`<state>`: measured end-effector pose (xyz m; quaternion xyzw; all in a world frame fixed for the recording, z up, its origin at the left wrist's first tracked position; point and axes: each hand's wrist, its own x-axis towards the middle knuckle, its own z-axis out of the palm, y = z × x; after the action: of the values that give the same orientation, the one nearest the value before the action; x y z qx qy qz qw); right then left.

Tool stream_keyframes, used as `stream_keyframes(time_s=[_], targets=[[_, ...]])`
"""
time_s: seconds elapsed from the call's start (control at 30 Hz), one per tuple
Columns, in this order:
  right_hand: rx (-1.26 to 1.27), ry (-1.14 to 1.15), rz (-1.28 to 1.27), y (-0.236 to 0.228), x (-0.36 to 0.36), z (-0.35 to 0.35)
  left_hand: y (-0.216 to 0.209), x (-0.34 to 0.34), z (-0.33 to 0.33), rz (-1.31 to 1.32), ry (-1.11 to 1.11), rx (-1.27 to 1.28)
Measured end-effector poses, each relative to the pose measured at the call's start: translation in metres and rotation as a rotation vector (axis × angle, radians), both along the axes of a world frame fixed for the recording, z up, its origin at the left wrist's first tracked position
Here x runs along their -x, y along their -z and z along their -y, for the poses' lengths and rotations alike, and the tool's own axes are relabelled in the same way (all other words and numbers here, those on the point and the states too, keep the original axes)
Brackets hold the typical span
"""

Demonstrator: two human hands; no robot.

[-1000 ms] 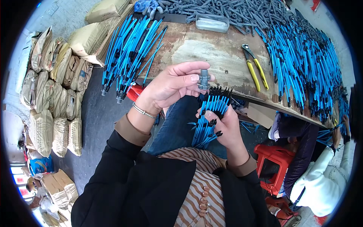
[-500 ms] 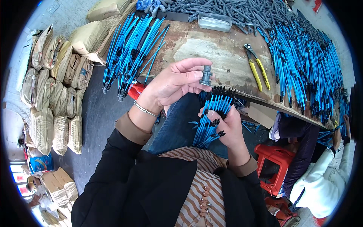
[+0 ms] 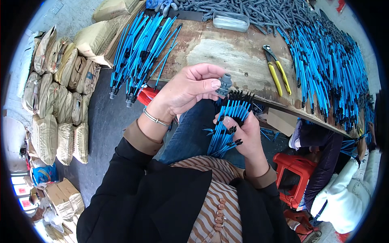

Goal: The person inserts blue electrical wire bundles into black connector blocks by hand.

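Between the thumb and fingers of my left hand (image 3: pixel 194 87) is a grey threaded plastic fitting (image 3: pixel 225 83), held over the near edge of the table and tilted a little. Just below and to the right, my right hand (image 3: pixel 245 131) is wrapped round a bundle of thin blue tubes with black tips (image 3: pixel 227 128). The tips fan out upward, close under the fitting. A few tubes of the bundle stick out sideways past my thumb. Both hands are above my lap.
On the wooden table (image 3: pixel 243 52) lie yellow-handled pliers (image 3: pixel 277 71), a clear tray (image 3: pixel 231 21), a heap of grey parts (image 3: pixel 259 10) and piles of blue tubes (image 3: pixel 142 48) (image 3: pixel 324 69). Stacked sacks (image 3: pixel 50 91) stand left. A red stool (image 3: pixel 293 180) and another person (image 3: pixel 344 194) are at right.
The grey fitting has tilted in my left fingers, its top leaning to the right and now showing more. My right hand keeps its hold on the tube bundle, almost unmoved.
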<state>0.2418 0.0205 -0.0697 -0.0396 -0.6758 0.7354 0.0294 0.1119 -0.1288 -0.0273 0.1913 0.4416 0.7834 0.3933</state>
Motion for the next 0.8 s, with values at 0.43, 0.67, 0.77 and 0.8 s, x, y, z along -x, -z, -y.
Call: stream_keyframes(time_s=[0.43,0.67,0.77,0.8], targets=[[-0.061,0.042,-0.075,0.006,0.001,0.006,0.006,0.001,0.002,0.129,0.049,-0.136],[-0.059,0.051,-0.066,0.011,0.002,0.002,-0.01,-0.027,0.002,-0.358,-0.163,0.196],[-0.066,0.049,-0.056,0.01,0.002,0.003,-0.009,-0.028,-0.002,-0.425,-0.228,0.244],[-0.064,0.054,-0.067,0.01,0.002,0.005,-0.008,-0.027,-0.003,-0.452,-0.261,0.252]])
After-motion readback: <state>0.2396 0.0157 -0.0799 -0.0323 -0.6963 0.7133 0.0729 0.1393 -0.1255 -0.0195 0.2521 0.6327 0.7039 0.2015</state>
